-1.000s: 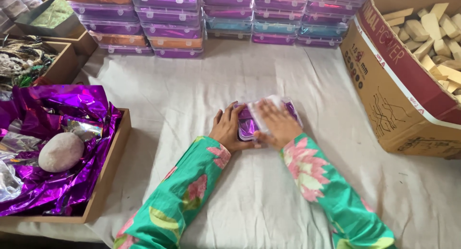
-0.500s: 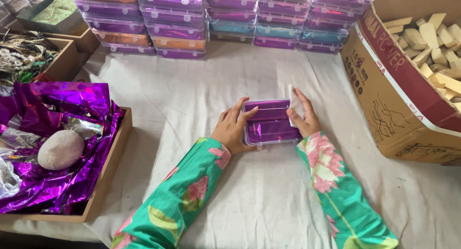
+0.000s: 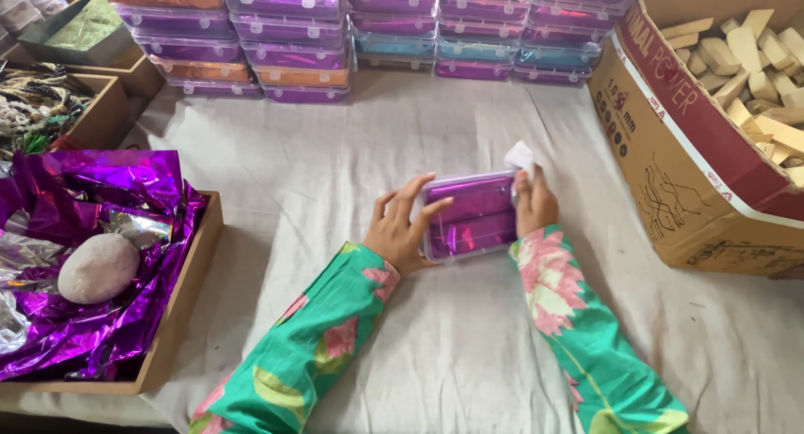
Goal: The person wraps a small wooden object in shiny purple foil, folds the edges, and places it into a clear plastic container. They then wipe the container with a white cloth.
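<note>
A clear plastic box with shiny purple contents (image 3: 471, 213) lies on the white cloth (image 3: 435, 350) in the middle of the head view. My left hand (image 3: 402, 229) grips the box's left end, fingers spread over its lid. My right hand (image 3: 533, 201) presses against the box's right end and also pinches a small white piece (image 3: 520, 156), paper or cloth, that sticks up above the fingers. Both arms wear green sleeves with pink flowers.
Stacks of similar clear boxes (image 3: 301, 32) with purple, orange and teal contents line the far edge. A large cardboard carton (image 3: 695, 158) of pale wooden blocks stands at the right. At the left, a wooden tray (image 3: 180, 317) holds purple foil and a pinkish oval lump (image 3: 98, 267).
A second ago both hands lay on top of the box. They have moved to its two ends, and the box has shifted slightly right and away from me.
</note>
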